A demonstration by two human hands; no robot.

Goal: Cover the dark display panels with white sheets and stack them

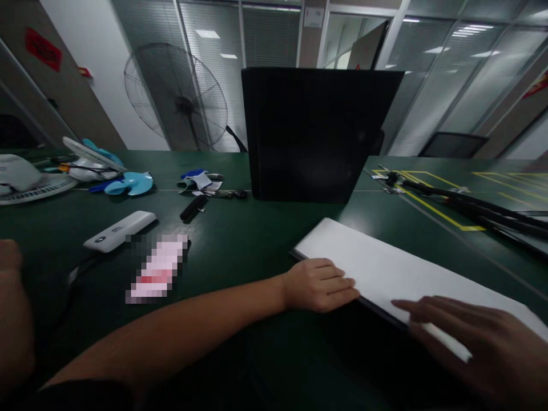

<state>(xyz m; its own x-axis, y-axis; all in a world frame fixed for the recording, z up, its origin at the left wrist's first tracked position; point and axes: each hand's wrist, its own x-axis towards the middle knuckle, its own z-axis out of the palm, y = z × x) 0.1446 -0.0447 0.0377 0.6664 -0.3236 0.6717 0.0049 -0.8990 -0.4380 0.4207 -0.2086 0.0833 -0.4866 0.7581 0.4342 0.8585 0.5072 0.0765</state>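
Observation:
A white drawing pad or sheet of paper (385, 268) with a dark lower edge lies slanted on the table at the right. My left hand (319, 284) rests flat on its near left edge, palm down, fingers stretched out together. Over the pad's near side is my right hand (483, 337), somewhat blurred, with its index finger pointing left. A white pen-like stick (447, 342) sticks out from under its fingers, gripped in the hand; which end is the tip I cannot tell. The pad's surface looks blank where it shows.
A dark monitor-like panel (317, 137) stands upright on the green table (222, 240). On the left are a white power bank (122, 230), a pixelated phone-shaped thing (159, 268), blue fan blades (131, 184) and another person's arm (12, 319). Black rods (471, 200) lie at right.

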